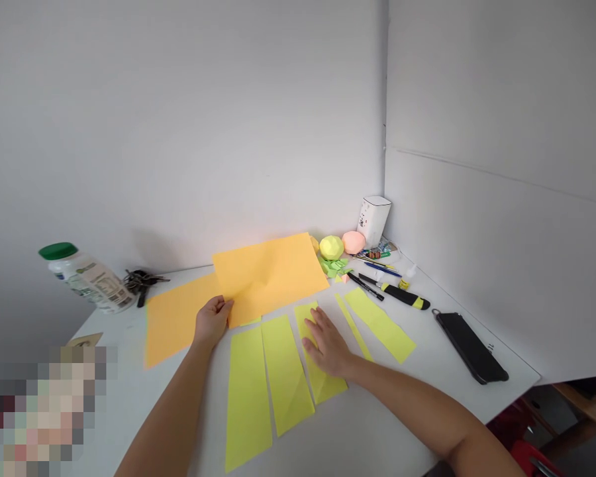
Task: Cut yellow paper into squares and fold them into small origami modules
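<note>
My left hand (213,322) pinches the lower left corner of an orange paper sheet (273,271), which is tilted up off the table toward the wall. Another orange sheet (173,321) lies beneath and to its left. My right hand (328,341) rests with fingers spread on a yellow-green paper strip (325,387). To its left lie two similar strips, a middle strip (288,377) and a leftmost strip (251,397). On the right are a narrow strip (353,324) and a wider strip (380,323).
A white bottle with green cap (92,281) and keys (142,283) are left. At the back are a yellow paper ball (331,247), a pink ball (353,242) and a white container (374,222). A knife (402,293), black pen (367,286) and phone (471,348) lie right.
</note>
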`<state>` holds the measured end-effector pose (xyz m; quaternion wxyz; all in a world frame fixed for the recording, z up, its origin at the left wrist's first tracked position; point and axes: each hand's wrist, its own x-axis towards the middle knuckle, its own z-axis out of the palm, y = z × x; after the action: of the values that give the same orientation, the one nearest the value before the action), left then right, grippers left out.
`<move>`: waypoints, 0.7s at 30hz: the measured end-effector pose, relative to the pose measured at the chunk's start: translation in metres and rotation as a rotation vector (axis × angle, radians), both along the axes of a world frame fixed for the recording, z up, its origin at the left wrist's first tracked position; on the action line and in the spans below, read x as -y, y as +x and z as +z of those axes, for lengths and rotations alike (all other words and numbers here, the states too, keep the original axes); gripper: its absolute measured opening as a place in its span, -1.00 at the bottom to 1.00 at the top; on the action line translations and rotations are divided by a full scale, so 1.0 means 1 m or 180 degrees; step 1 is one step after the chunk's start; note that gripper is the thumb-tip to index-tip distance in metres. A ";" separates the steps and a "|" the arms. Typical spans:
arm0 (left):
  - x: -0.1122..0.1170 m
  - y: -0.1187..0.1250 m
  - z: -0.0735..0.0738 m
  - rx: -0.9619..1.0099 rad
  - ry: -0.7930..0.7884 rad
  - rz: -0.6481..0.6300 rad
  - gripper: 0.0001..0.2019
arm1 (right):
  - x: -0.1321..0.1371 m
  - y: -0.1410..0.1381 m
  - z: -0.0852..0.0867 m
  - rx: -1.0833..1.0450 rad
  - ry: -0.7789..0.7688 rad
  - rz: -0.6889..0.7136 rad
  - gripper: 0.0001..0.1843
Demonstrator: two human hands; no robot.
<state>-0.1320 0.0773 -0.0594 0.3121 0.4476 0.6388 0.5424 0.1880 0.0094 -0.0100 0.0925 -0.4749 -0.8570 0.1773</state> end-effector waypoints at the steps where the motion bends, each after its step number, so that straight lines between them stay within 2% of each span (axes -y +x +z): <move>1: 0.000 0.000 0.000 0.0006 0.0005 -0.0004 -0.60 | -0.005 0.005 0.003 -0.0026 0.0067 -0.0131 -0.29; 5: 0.000 0.000 0.001 0.0029 0.0018 -0.0016 -0.60 | -0.030 0.052 0.010 0.0414 0.0555 -0.0403 -0.32; 8: -0.002 -0.001 -0.001 0.0052 0.0016 -0.0015 -0.61 | -0.045 0.102 0.002 0.0781 0.0350 -0.0394 -0.29; 11: -0.002 -0.001 -0.003 0.0081 -0.0005 -0.0017 -0.61 | -0.052 0.141 -0.009 0.0767 0.0372 -0.0646 -0.28; 14: -0.002 -0.001 -0.003 0.0083 -0.0036 -0.0014 -0.61 | -0.054 0.153 -0.009 0.0575 0.0424 -0.0754 -0.27; 18: 0.000 0.000 0.000 0.0059 -0.0059 -0.0006 -0.62 | -0.045 0.149 0.003 0.0354 0.0714 -0.0840 -0.27; 21: 0.001 0.001 0.003 0.0053 -0.0063 -0.0017 -0.64 | -0.035 0.150 0.004 0.0358 0.0995 -0.0690 -0.32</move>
<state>-0.1308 0.0762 -0.0560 0.3233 0.4416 0.6403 0.5390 0.3377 0.0441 -0.0061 0.1357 -0.5534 -0.8218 0.0043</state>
